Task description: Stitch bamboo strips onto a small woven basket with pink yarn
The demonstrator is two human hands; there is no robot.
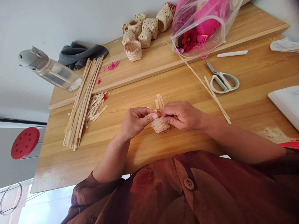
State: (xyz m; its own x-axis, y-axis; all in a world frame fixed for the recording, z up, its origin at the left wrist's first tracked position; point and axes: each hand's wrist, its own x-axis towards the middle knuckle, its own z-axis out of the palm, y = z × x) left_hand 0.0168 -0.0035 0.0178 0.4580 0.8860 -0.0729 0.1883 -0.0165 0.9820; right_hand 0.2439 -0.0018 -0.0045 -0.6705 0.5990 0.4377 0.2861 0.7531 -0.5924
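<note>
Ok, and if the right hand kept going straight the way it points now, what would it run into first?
The right hand would meet the small woven bamboo basket first; its fingers seem to be on it. Just beyond lies the left hand.

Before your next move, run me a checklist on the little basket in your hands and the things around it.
1. Left hand and right hand both on the small woven bamboo basket: ok.
2. Weave tightness under the fingers: cannot tell, the hands cover it.
3. Loose strip ends above the basket: not ok, they stick out unwoven.
4. Pink thread at the basket's underside: cannot tell if it is fastened.
5. Spare bamboo strips on the table, left of the hands: ok, in a loose pile.
6. Scissors right of the hands: ok, blades shut.
</note>
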